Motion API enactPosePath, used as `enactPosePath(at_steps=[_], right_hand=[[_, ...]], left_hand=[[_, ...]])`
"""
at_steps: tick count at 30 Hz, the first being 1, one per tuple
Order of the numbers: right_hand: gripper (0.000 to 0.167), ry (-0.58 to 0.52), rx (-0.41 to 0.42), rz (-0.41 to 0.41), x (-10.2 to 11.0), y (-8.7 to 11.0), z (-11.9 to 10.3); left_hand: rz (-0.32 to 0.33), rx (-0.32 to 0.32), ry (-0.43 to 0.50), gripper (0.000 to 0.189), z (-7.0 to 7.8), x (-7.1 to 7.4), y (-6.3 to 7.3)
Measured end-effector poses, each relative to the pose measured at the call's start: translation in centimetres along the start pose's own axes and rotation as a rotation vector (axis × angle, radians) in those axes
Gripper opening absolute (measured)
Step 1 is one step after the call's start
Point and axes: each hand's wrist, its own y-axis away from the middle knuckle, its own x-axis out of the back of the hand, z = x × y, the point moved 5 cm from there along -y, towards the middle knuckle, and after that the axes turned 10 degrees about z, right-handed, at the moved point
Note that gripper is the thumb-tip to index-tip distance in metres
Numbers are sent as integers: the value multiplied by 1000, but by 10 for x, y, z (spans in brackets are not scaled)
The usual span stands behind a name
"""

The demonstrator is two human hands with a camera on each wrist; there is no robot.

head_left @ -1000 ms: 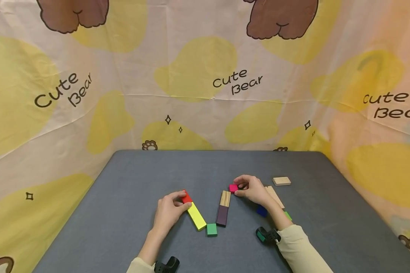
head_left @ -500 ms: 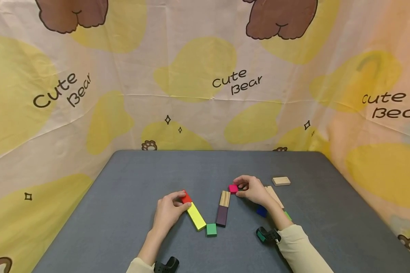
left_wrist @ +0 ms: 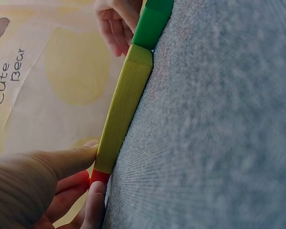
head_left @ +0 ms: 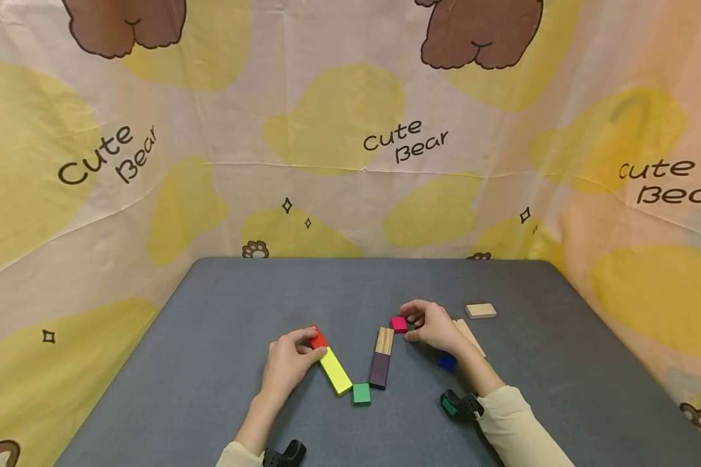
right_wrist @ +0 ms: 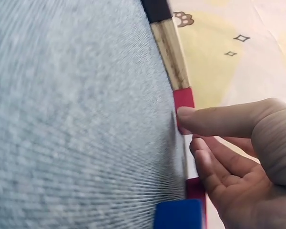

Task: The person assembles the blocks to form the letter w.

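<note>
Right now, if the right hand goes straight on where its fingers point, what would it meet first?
Most likely the short pink block, directly in front of the right hand; whether they already touch is unclear. Just past it lies the wood-grain block.

Yellow block (left_wrist: 121, 114): painted wood, faint grain showing
Streaked block (right_wrist: 171, 52): bare wood
Blue block (right_wrist: 178, 214): smooth, looks painted
Tabletop (head_left: 181, 389): matt, ribbed-looking cloth
Backdrop (head_left: 339, 194): thin, creased cloth
</note>
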Motion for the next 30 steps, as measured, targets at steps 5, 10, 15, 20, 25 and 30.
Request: enactPosePath(at_steps=[5,10,15,20,25,30], right_hand=[[46,-20,5,36,5,5,-6],[39,-14,-29,72,11,15,-9],[33,6,-86,94,19,31,-10],[33,49,-113,155,37,52,-9],[35,29,-159,213,55,67,-8],[38,-9,-216,248,63,77,-2]], left_hand=[[-2,6,0,41,0,-1,0],[1,4,-2,41,0,-1,0],[4,-1,-1,42,-1,-2,0],[0,1,0,42,-2,-2,0],[5,5,4,42,-1,-1,-1],[-1,4,7,42,-1,-2,-1]])
